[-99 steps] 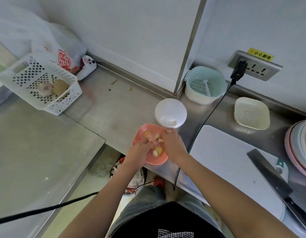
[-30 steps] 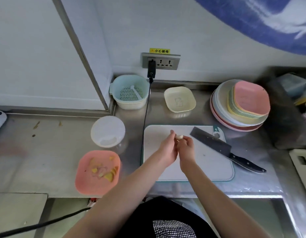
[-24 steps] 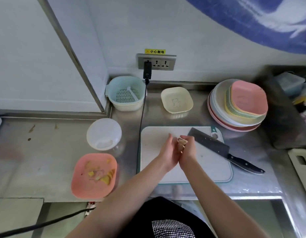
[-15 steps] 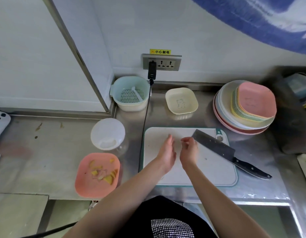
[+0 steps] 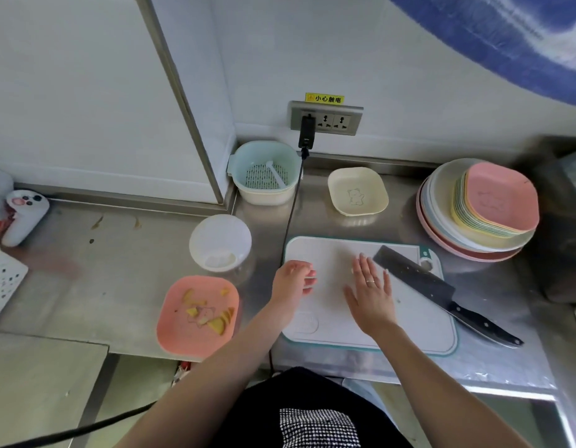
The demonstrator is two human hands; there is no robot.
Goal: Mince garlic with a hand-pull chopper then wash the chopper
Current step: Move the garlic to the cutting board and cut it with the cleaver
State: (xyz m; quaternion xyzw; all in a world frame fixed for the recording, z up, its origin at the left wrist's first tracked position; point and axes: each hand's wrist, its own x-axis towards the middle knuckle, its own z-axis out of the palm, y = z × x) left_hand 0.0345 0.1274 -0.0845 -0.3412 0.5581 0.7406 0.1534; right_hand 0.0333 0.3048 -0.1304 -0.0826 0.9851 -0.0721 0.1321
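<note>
The right hand point(image 5: 372, 294) lies flat, fingers spread, on the cutting board point(image 5: 328, 305), probably steadying a garlic clove; the left hand point(image 5: 293, 279), loosely curled, holds nothing visible beside the chopper point(image 5: 220, 242).

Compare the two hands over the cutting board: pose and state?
The left hand has its fingers curled in, while the right hand is spread flat with straight fingers. The left hand sits at the left edge of the cutting board; the right hand is nearer the middle, close to the knife. A ring shows on the right hand only. Neither visibly holds anything; both are palm down.
</note>
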